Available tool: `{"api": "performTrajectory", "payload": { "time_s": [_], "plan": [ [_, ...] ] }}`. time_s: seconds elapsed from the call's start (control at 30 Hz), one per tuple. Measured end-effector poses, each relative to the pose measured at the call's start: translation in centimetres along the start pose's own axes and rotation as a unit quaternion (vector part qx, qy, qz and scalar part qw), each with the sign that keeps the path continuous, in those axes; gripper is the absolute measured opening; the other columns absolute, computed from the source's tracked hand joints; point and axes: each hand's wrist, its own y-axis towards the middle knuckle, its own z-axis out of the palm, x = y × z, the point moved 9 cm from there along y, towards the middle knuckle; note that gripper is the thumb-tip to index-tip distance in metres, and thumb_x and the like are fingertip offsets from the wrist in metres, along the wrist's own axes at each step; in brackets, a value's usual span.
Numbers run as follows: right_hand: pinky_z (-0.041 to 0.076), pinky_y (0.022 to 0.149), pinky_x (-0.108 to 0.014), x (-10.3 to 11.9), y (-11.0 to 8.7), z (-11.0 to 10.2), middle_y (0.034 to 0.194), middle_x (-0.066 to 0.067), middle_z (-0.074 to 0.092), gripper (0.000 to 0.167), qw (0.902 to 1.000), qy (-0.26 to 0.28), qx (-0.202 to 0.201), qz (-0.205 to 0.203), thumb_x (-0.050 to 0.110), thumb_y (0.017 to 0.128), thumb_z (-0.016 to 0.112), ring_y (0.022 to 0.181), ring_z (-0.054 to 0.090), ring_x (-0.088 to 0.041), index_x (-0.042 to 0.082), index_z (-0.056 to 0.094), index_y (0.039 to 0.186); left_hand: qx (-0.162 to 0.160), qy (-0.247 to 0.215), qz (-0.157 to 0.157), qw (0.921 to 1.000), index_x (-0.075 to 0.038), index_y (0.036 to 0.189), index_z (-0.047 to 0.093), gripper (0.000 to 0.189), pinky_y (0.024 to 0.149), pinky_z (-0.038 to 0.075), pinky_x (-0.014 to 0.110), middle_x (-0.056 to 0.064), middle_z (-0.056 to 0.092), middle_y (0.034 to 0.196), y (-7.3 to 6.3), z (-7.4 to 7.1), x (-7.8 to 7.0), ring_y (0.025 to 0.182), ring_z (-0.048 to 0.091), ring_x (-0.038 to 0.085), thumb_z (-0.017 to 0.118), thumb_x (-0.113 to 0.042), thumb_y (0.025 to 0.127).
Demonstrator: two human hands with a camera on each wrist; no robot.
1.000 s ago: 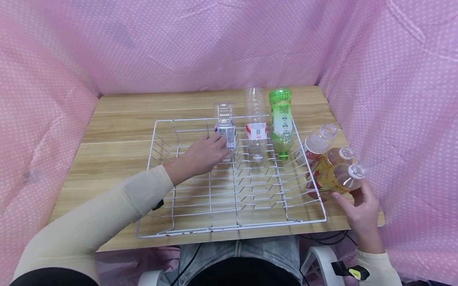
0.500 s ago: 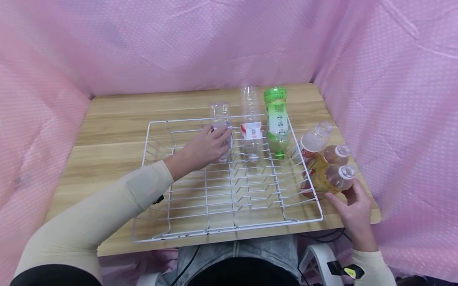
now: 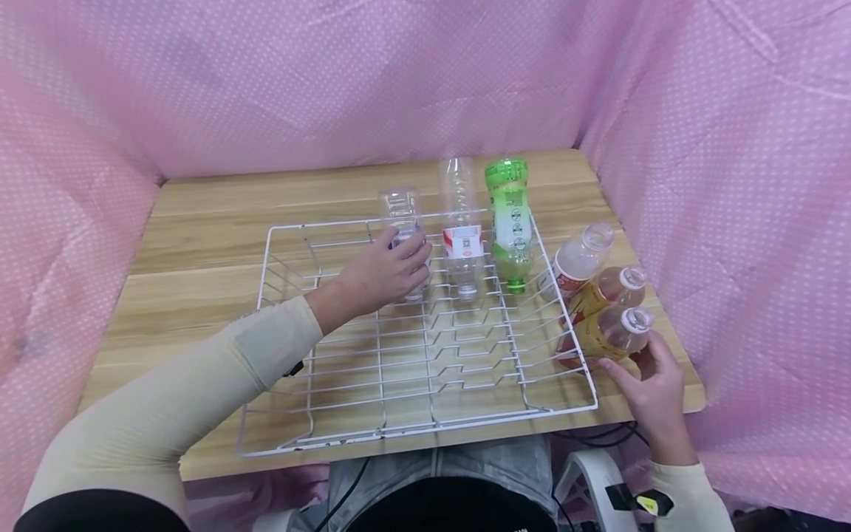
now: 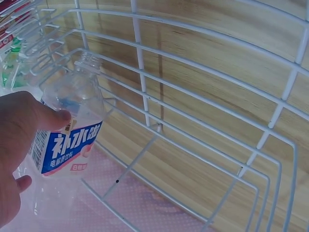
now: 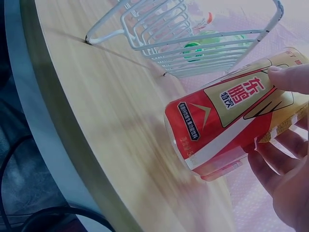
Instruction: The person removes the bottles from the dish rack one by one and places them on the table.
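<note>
A clear drink bottle with a blue-and-white label (image 4: pixel 72 145) lies neck toward me in the white wire rack (image 3: pixel 431 425). My left hand (image 3: pixel 385 273) grips it round the label, thumb on the near side in the left wrist view. Outside the rack's right side, my right hand (image 3: pixel 654 388) holds the nearest red-and-gold drink bottle (image 5: pixel 231 113), its thumb on one side and fingers on the other. That bottle is uncapped and tilts with its mouth toward the right. In the head view the left hand hides most of the blue label.
A clear bottle with a red-and-white label (image 3: pixel 463 242) and a green-and-white bottle (image 3: pixel 512 222) lie in the rack, necks toward me. Another gold-labelled bottle (image 3: pixel 614 287) and a clear bottle with a red label (image 3: pixel 581 255) lean beside the rack. Pink dotted cloth (image 3: pixel 372 89) surrounds the table.
My left hand has moved onto the blue-labelled bottle and now covers more of its label. The right hand keeps its hold. The whole head view has shifted slightly.
</note>
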Motion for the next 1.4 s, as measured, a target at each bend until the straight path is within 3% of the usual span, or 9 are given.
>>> {"api": "performTrajectory", "payload": {
  "time_s": [0.2,0.43,0.57,0.77,0.87,1.03,1.23,1.4],
  "plan": [
    [0.048,0.089,-0.017,0.0,0.1,-0.1,0.118,-0.006,0.065,0.065,0.9999,-0.011,-0.005,-0.004,-0.034,0.066,0.065,0.106,0.063,-0.013,-0.017,0.055,0.128,-0.008,0.008,0.007,0.9999,-0.012,0.127,0.053,0.05,0.095,0.044,0.049,0.014,0.049,0.145,0.5,-0.1,0.3,0.131,0.041,0.033,0.077,-0.027,0.086],
    [0.049,0.09,-0.017,0.0,0.3,-0.2,0.12,-0.01,0.064,0.068,0.9997,-0.019,-0.006,-0.015,-0.034,0.066,0.066,0.109,0.063,-0.017,-0.017,0.054,0.13,0.005,0.026,0.026,0.9993,-0.012,0.13,0.05,0.057,0.09,0.046,0.045,0.012,0.048,0.148,0.9,0.1,0.5,0.126,0.042,0.031,0.08,-0.026,0.084],
    [0.049,0.09,-0.017,0.0,0.4,-0.1,0.121,-0.006,0.064,0.069,0.9987,-0.045,-0.011,-0.019,-0.033,0.065,0.067,0.109,0.063,-0.014,-0.016,0.054,0.13,-0.006,0.051,0.04,0.9979,-0.011,0.129,0.052,0.048,0.089,0.046,0.044,0.011,0.05,0.147,0.9,0.1,0.5,0.127,0.044,0.031,0.075,-0.02,0.088],
    [0.047,0.091,-0.016,-0.4,0.2,0.5,0.123,0.002,0.061,0.073,0.9941,-0.106,-0.004,-0.023,-0.032,0.063,0.07,0.11,0.059,-0.009,-0.015,0.053,0.132,-0.016,0.058,0.053,0.9968,-0.011,0.127,0.052,0.054,0.091,0.044,0.045,0.01,0.053,0.143,0.3,0.6,0.3,0.129,0.044,0.032,0.08,-0.021,0.082],
    [0.046,0.092,-0.015,-0.7,0.2,0.7,0.125,0.004,0.059,0.075,0.9922,-0.122,-0.002,-0.027,-0.031,0.062,0.072,0.113,0.057,-0.009,-0.015,0.053,0.132,-0.025,0.06,0.052,0.9965,-0.011,0.128,0.053,0.051,0.092,0.043,0.046,0.01,0.055,0.14,0.0,0.7,0.3,0.128,0.045,0.031,0.078,-0.021,0.084],
    [0.045,0.093,-0.014,-0.6,0.3,1.0,0.126,0.009,0.057,0.075,0.9899,-0.139,-0.002,-0.026,-0.031,0.062,0.072,0.115,0.054,-0.007,-0.015,0.052,0.133,-0.026,0.067,0.054,0.9959,-0.013,0.131,0.054,0.047,0.098,0.039,0.051,0.008,0.056,0.14,-0.2,0.8,0.4,0.13,0.044,0.031,0.072,-0.021,0.088],
    [0.045,0.093,-0.013,1.1,0.2,1.4,0.125,0.013,0.056,0.072,0.9894,-0.14,-0.006,-0.038,-0.032,0.063,0.069,0.114,0.054,-0.005,-0.019,0.05,0.132,-0.026,0.052,0.068,0.996,-0.013,0.126,0.051,0.05,0.102,0.039,0.053,0.009,0.056,0.139,-0.1,0.8,0.0,0.131,0.045,0.031,0.077,-0.021,0.084],
    [0.044,0.093,-0.013,-0.3,-0.6,0.5,0.128,0.012,0.055,0.081,0.9878,-0.155,-0.01,-0.012,-0.03,0.063,0.073,0.115,0.054,-0.005,-0.014,0.048,0.138,-0.028,0.05,0.078,0.9954,-0.018,0.132,0.05,0.062,0.109,0.036,0.057,0.009,0.057,0.139,0.1,0.9,-0.6,0.132,0.044,0.031,0.082,-0.029,0.081]
  ]
}}
